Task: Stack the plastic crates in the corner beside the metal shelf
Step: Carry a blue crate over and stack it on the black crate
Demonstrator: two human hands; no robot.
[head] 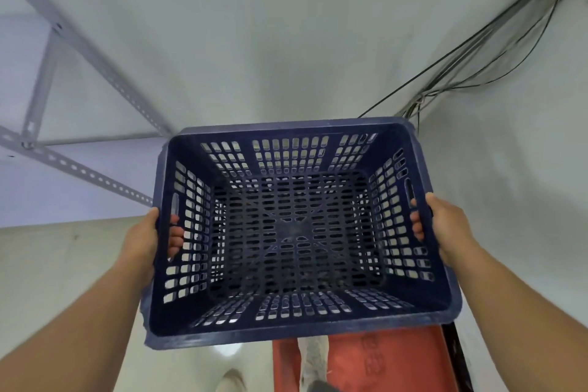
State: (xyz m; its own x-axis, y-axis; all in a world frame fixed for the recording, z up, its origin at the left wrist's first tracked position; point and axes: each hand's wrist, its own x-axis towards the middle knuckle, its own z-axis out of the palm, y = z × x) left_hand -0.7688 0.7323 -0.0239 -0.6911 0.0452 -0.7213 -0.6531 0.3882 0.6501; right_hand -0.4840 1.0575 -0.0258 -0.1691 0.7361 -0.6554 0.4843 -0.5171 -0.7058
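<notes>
Now, grip: my left hand [141,240] and right hand [445,226] are clasping the dark blue perforated crate [292,232] through its side handle slots.
Crate: hanging empty, upright, above a red crate [381,360].
Left: slotted metal shelf frame [79,41].
Right corner: loose cables [477,51] are trailing down.

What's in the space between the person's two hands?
In the head view, only the blue crate spans it: the left hand and right hand grip its opposite side handle slots. The crate is empty inside.

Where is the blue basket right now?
The blue crate is mid-view, held up between the left hand and right hand, right of the metal shelf.
</notes>
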